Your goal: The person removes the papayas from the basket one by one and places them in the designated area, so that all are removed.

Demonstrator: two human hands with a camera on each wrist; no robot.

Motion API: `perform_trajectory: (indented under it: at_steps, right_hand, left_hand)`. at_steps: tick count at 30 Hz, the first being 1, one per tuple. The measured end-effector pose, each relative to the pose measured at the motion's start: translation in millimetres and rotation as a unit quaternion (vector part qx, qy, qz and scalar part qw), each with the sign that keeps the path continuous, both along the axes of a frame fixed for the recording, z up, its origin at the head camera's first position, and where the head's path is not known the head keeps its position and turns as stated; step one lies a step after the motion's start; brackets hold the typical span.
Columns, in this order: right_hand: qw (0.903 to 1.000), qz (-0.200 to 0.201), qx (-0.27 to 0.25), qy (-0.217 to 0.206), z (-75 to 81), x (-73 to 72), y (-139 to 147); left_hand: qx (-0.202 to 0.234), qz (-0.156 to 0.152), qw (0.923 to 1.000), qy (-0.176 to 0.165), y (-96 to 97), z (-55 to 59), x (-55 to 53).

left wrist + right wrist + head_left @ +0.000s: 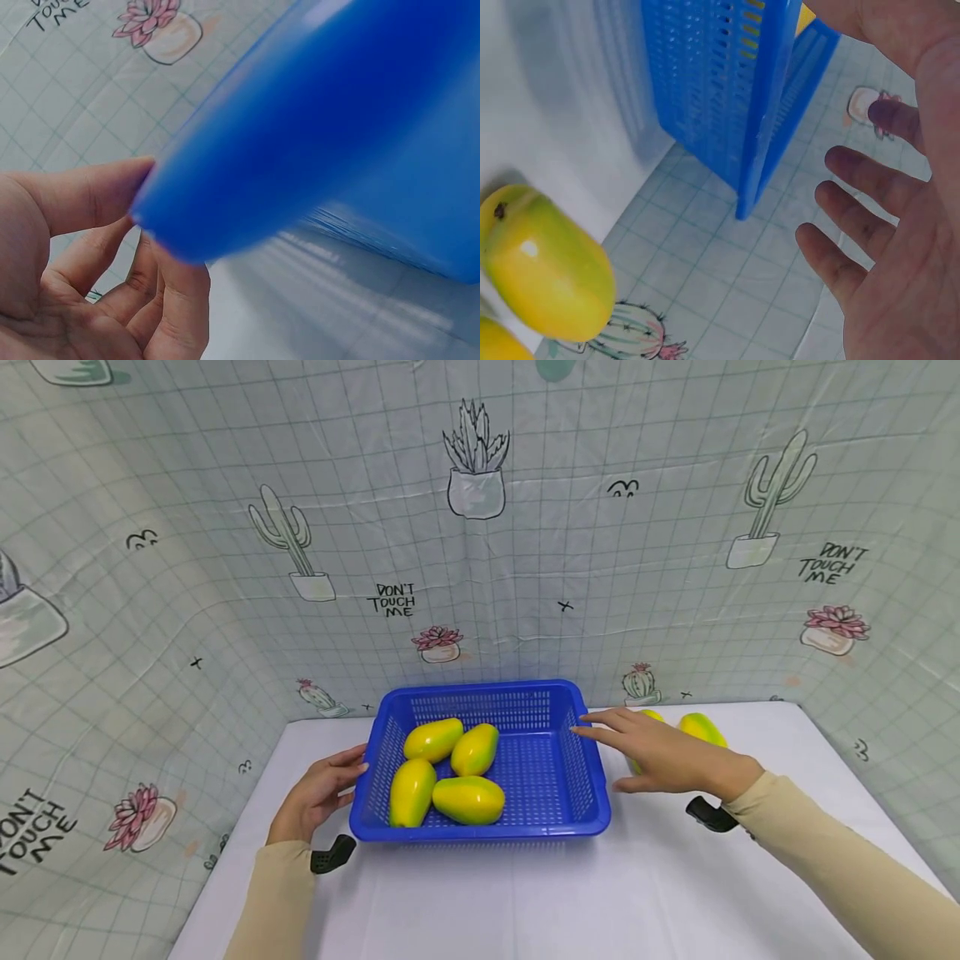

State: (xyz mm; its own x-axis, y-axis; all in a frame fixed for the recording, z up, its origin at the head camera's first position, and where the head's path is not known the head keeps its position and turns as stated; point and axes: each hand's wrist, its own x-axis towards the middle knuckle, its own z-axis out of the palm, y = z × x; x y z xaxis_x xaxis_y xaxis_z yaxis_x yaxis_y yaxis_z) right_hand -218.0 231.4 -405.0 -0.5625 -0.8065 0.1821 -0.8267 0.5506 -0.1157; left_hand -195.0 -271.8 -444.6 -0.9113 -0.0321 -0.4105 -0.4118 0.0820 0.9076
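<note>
A blue plastic basket point(480, 835) with perforated walls stands on the white table, several yellow-green mangoes point(469, 800) lying in its left half. My left hand point(321, 793) is at the basket's left side. In the left wrist view, its thumb point(97, 191) and curled fingers pinch the basket rim point(225, 187). Over the right rim reaches my right hand point(667, 752), fingers extended and nothing held. The right wrist view has those fingers point(855, 217) spread apart beside the basket wall point(705, 97). A mango point(551, 262) lies on the table to the basket's right.
Another mango point(701, 728) lies behind my right hand, and one more is partly hidden by that hand. A cactus-print cloth point(480, 560) hangs behind and along both sides of the table point(480, 902). A black wrist device point(333, 853) sits on each sleeve.
</note>
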Motion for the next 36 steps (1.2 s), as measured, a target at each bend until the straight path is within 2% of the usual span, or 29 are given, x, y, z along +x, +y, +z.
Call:
perform_trajectory:
  at_steps: [8,12,19,25,36]
  right_hand:
    - [0.9994,-0.006,0.018,-0.028,3.2,-1.6,-16.6]
    - [0.9986,0.004,0.017,-0.05,4.5,-3.1,-27.8]
    - [0.9974,0.027,0.031,-0.059,8.5,-7.9,-50.4]
    - [0.9948,0.038,0.043,-0.084,9.8,-12.4,-70.2]
    - [0.9901,0.085,0.084,-0.075,7.5,-17.6,-110.5]
  left_hand:
    - [0.005,0.0,1.0,0.002,0.4,-0.1,0.3]
    - [0.003,-0.001,1.0,0.003,0.6,-0.9,0.6]
    - [0.005,0.0,1.0,0.006,-0.1,-1.8,1.1]
    - [0.001,0.001,1.0,0.005,2.0,0.2,1.6]
    - [0.0,0.009,0.9999,0.006,1.7,-2.7,1.7]
